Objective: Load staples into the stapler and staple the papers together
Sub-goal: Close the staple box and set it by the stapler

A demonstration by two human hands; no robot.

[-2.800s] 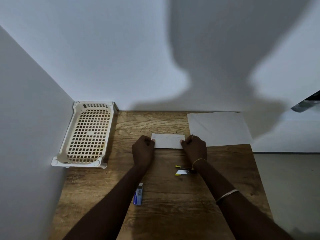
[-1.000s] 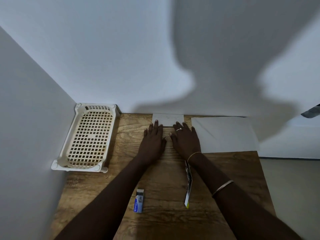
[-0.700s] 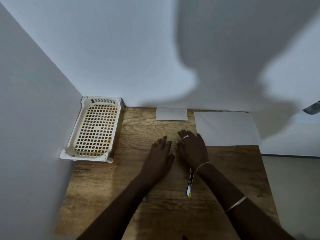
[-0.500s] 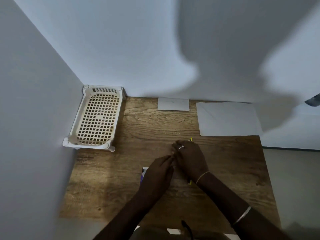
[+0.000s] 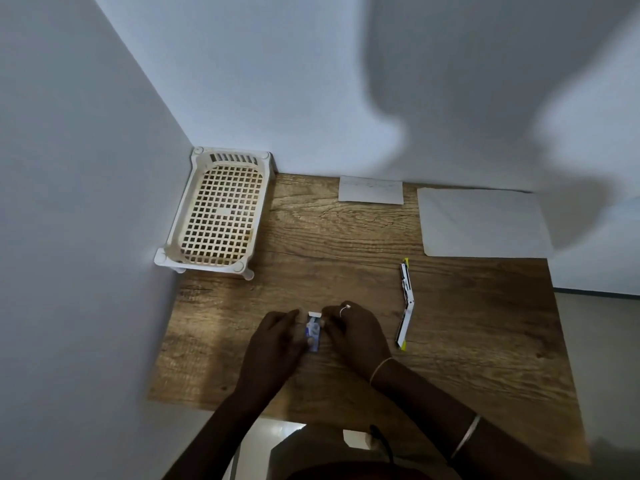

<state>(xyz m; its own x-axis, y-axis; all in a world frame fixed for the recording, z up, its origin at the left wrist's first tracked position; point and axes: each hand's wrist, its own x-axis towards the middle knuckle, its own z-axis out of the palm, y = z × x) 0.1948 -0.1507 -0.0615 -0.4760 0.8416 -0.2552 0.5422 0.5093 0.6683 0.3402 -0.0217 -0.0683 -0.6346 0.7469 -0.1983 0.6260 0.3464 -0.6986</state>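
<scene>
1. Left hand (image 5: 277, 337) grips the staple box (image 5: 313, 332) along its left side, fingers curled onto it. Looks like it's bracing the box flat on the table (image 5: 467, 341).
2. Right hand (image 5: 356, 329) has its fingers curled at the box's far right corner, pinching near the white end that sticks out. My read: it's sliding the inner tray out to get a strip. There's blur, so exact fingertip contact is unclear.
3. Both palms face down with wrists low, and the forearms converge from the near edge.
4. Stapler (image 5: 405, 303) lies just right of the right hand, hinged open and flat, untouched – staged for loading.
5. Small paper (image 5: 370, 189) and large sheet (image 5: 481, 223) sit at the far edge by the wall – well clear of the work.
6. Basket (image 5: 221, 209) is in the far left corner.
</scene>
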